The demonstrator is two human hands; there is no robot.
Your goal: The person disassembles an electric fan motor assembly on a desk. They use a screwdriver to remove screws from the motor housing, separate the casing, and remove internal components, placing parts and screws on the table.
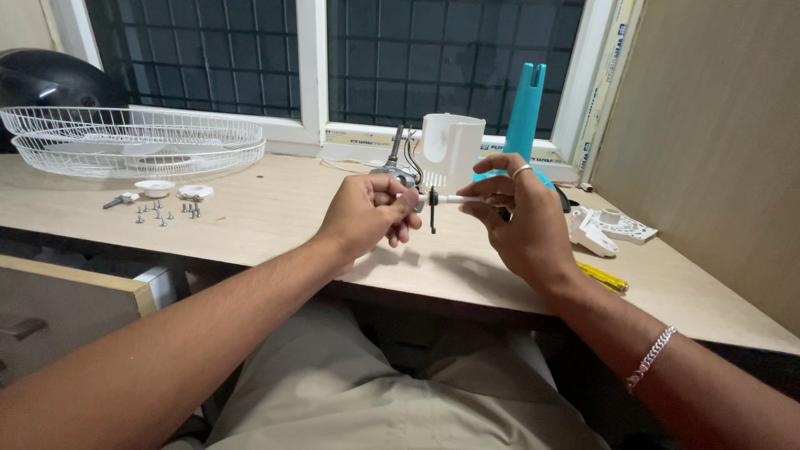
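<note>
Over the wooden table [267,212] my left hand [367,215] is closed around a small fan motor [398,173] with a metal shaft and coloured wires sticking up. My right hand [521,221], with a ring on one finger, pinches a thin white rod [454,199] that runs between both hands, with a small black piece [432,212] hanging from it. A white plastic motor housing [450,148] stands just behind my fingers.
Two white wire fan guards [133,140] lie stacked at the far left, with several loose screws [162,212] and white caps [156,187] in front. A teal fan stand [525,108], a white plastic cover [612,227], a yellow screwdriver [604,277] and a wall panel [717,142] sit on the right.
</note>
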